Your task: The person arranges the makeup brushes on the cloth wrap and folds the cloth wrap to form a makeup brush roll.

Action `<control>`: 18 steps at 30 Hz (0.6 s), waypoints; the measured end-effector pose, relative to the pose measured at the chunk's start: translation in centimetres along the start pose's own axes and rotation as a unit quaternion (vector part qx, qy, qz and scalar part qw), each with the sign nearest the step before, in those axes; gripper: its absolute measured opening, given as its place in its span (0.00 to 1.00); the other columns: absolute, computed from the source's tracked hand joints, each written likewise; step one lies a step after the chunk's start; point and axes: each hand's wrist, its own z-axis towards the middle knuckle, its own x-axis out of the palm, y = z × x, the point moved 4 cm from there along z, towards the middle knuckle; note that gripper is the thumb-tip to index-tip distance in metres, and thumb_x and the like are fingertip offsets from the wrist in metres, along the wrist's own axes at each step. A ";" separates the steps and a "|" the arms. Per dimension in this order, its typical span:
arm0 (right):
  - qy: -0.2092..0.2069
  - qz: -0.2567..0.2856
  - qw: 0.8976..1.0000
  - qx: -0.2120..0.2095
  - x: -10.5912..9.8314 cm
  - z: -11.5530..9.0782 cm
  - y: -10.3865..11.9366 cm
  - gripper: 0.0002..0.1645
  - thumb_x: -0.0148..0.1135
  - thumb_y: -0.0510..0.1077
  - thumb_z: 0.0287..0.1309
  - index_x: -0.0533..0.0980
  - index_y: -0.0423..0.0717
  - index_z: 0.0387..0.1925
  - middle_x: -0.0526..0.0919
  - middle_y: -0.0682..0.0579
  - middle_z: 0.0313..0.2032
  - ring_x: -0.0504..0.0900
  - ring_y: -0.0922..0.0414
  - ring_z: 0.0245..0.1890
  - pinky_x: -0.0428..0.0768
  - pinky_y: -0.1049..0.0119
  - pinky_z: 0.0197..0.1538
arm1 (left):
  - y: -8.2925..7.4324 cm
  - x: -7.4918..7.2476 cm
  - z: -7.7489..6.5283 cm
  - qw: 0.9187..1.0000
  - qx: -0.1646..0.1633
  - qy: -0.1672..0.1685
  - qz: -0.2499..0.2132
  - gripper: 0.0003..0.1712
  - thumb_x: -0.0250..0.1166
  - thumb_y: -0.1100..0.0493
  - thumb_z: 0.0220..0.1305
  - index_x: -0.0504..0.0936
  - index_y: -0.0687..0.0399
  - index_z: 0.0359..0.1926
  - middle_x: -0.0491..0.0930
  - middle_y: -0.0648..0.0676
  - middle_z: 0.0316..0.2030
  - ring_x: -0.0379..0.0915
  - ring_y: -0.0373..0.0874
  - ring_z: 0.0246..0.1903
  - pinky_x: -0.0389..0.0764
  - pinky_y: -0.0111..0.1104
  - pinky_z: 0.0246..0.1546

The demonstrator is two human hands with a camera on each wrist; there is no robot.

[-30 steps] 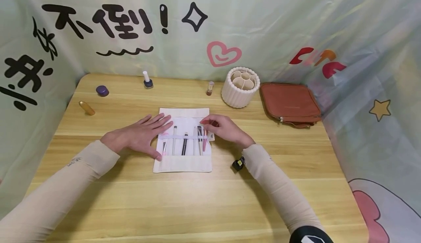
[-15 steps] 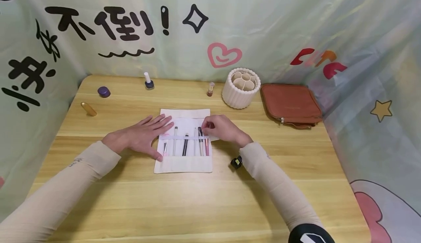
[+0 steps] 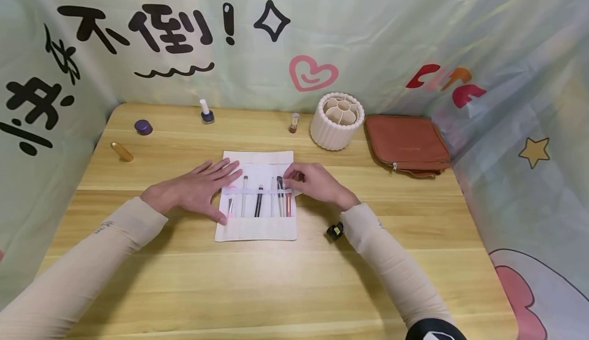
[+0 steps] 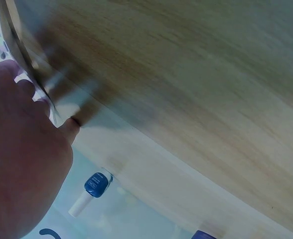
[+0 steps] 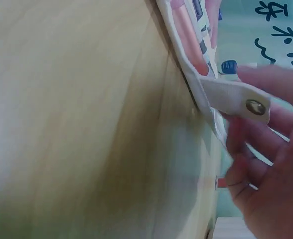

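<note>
A white fabric brush roll (image 3: 255, 230) lies unfolded on the table, with several makeup brushes tucked under its elastic band. My left hand (image 3: 190, 190) rests on its left part, fingers spread and straight. At the roll's right side, my right hand (image 3: 317, 182) pinches the upper end of a pink makeup brush (image 3: 288, 207); the fingers hide that end. The lower handle sits in the rightmost slot. In the right wrist view, a snap tab (image 5: 231, 96) sticks out from the roll beside the curled fingers. A black-tipped brush (image 3: 280, 197) lies just left of the pink one.
Along the back stand a nail polish bottle (image 3: 207, 112), a small lipstick-like tube (image 3: 294, 123), a ribbed white holder (image 3: 336, 128) and a brown zip pouch (image 3: 408, 143). A purple lid-like item (image 3: 143, 127) and a gold tube (image 3: 121, 151) lie at the left.
The pink brush has gone from tilted to upright in line with the other brushes, its handle lower in the slot. My right hand shifted slightly; the left hand stayed on the roll.
</note>
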 end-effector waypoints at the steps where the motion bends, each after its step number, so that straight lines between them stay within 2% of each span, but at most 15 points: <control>1: -0.009 0.004 1.000 0.000 -0.1 -0.1 -0.1 0.07 0.68 0.44 0.76 0.87 0.47 0.49 0.91 0.55 0.39 0.83 0.60 0.36 0.80 0.65 0.42 | 0.0 0.0 0.0 1.000 0.000 -0.001 -0.001 0.77 0.72 0.18 0.55 0.44 0.52 0.89 0.36 0.59 0.89 0.30 0.63 0.88 0.36 0.66 0.84; 3: -0.018 0.009 1.000 -0.004 -0.1 -0.1 -0.3 0.07 0.68 0.44 0.76 0.87 0.47 0.48 0.91 0.55 0.39 0.83 0.59 0.36 0.80 0.65 0.42 | 0.0 0.0 0.0 1.000 -0.002 0.000 -0.002 0.77 0.72 0.18 0.55 0.44 0.52 0.89 0.36 0.59 0.89 0.29 0.63 0.88 0.36 0.66 0.84; 8: 0.003 0.021 1.000 0.005 0.4 -0.5 -0.7 0.07 0.66 0.44 0.77 0.87 0.48 0.48 0.93 0.58 0.37 0.85 0.62 0.38 0.80 0.67 0.45 | 0.1 0.1 0.0 1.000 -0.004 0.002 0.002 0.78 0.71 0.17 0.56 0.44 0.52 0.90 0.35 0.58 0.89 0.28 0.62 0.88 0.35 0.65 0.84; 11: 0.001 0.022 1.000 0.007 0.6 -0.8 -0.6 0.08 0.66 0.43 0.77 0.86 0.47 0.50 0.92 0.57 0.38 0.86 0.61 0.39 0.82 0.65 0.46 | 0.1 0.1 0.1 1.000 -0.003 0.002 0.000 0.77 0.71 0.17 0.56 0.43 0.51 0.90 0.35 0.58 0.90 0.28 0.62 0.88 0.35 0.65 0.84; 15: -0.014 -0.032 0.999 -0.027 0.9 -1.5 0.1 0.14 0.69 0.44 0.74 0.85 0.44 0.55 0.90 0.50 0.51 0.85 0.51 0.53 0.81 0.54 0.61 | 0.1 0.1 0.1 1.000 -0.003 0.004 0.000 0.77 0.71 0.17 0.56 0.43 0.51 0.90 0.35 0.58 0.90 0.28 0.62 0.88 0.35 0.65 0.84; 18: 0.003 -0.095 0.995 -0.041 1.3 -2.4 0.6 0.25 0.73 0.51 0.71 0.83 0.45 0.63 0.83 0.46 0.65 0.77 0.44 0.68 0.73 0.44 0.74 | 0.0 0.1 0.1 1.000 -0.006 0.003 0.002 0.77 0.71 0.17 0.56 0.44 0.51 0.90 0.35 0.58 0.89 0.29 0.62 0.88 0.35 0.65 0.84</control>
